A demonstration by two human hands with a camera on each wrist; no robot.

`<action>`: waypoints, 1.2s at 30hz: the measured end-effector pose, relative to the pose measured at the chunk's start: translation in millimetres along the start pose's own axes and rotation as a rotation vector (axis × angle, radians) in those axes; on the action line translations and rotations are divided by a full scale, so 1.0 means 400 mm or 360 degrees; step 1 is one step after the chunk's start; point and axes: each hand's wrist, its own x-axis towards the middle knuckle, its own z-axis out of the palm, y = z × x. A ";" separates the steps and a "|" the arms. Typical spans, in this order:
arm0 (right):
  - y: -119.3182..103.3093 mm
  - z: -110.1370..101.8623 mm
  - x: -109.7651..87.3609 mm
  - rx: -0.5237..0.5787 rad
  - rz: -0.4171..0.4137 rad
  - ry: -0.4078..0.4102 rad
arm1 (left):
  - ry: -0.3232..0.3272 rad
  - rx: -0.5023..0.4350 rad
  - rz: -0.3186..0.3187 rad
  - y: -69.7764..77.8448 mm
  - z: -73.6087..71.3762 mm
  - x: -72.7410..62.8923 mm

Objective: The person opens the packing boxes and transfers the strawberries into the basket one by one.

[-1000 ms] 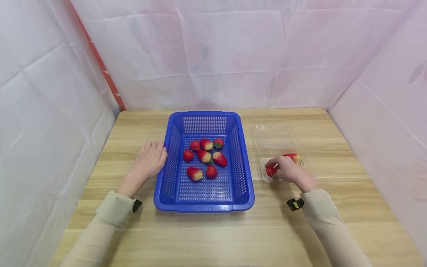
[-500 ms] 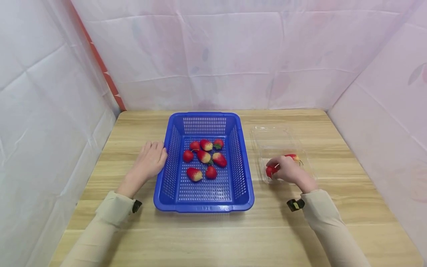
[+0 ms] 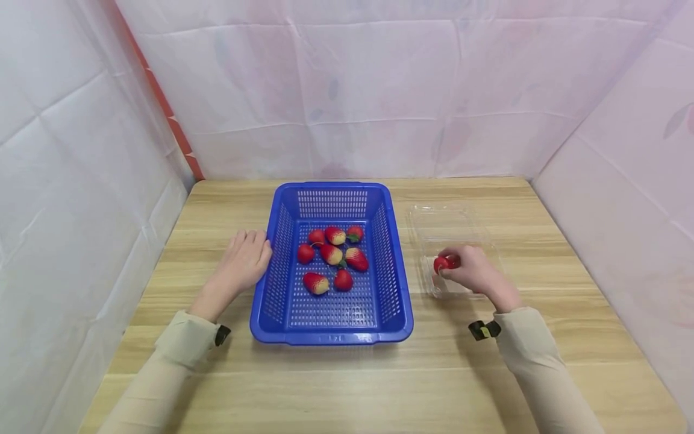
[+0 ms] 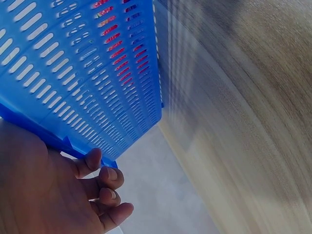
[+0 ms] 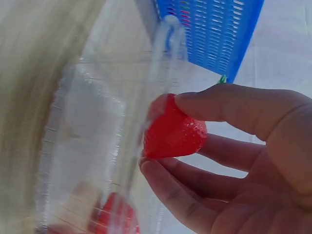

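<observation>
In the head view, my left hand grips the left rim of a blue plastic basket. Its fingers are curled at the rim in the left wrist view, and the thumb is hidden there. Between thumb and fingertips, my right hand pinches a red strawberry at the clear plastic box, which stands with its lid open right of the basket. Another red fruit shows through the box wall; the hand covers it in the head view. Several red and red-yellow strawberries and round red fruits lie in the basket.
Basket and box stand side by side on a wooden table. White sheets close off the back and both sides. A black wrist strap sits on the right forearm.
My right hand has moved slightly back and up with the red strawberry, which has turned in its fingers. The left hand and the basket have stayed in place.
</observation>
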 end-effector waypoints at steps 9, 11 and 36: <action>-0.052 -0.033 -0.011 0.0012 -0.0021 0.0057 | -0.0019 -0.0030 -0.0040 -0.003 0.004 0.004; -0.069 -0.039 -0.012 0.0027 -0.0037 0.0064 | -0.0020 -0.0032 -0.0040 -0.003 0.003 0.004; -0.264 -0.020 0.048 0.0281 -0.0243 -0.0146 | -0.0025 -0.0004 -0.0044 0.000 0.000 0.006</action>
